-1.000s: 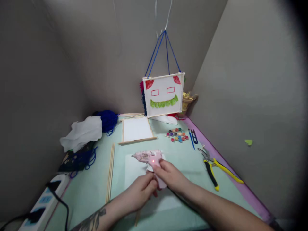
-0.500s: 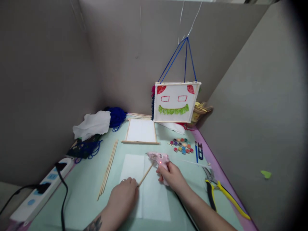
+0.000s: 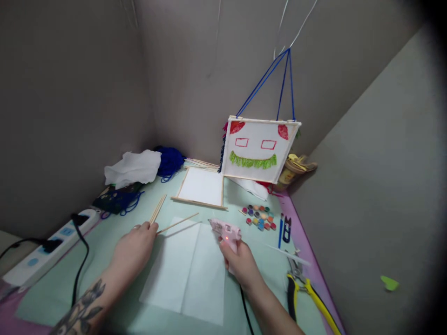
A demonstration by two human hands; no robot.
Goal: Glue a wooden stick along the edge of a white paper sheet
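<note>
My right hand (image 3: 242, 265) is wrapped round the handle of a pink glue gun (image 3: 226, 230); a small red light glows on it and its nozzle points left. My left hand (image 3: 134, 246) is closed on a thin wooden stick (image 3: 179, 223), which sticks out to the right toward the nozzle, apart from it. A thin strand seems to run from the nozzle toward the stick. Under that same hand lie several loose wooden sticks (image 3: 159, 207), their near ends hidden by it. A creased white sheet (image 3: 188, 274) lies flat between my hands.
Behind lies a white sheet with stick edging (image 3: 201, 185). A decorated panel (image 3: 256, 149) hangs on blue cords. Paint pots (image 3: 260, 216), a paintbrush (image 3: 281, 232), snips (image 3: 287, 229) and yellow-handled pliers (image 3: 300, 279) are on the right. A power strip (image 3: 52, 246) stands left, with blue yarn (image 3: 171, 163) behind.
My left hand has moved left with the stick, away from the glue gun and over the loose sticks. The glue gun stays in my right hand. The whole view has shifted and tilted.
</note>
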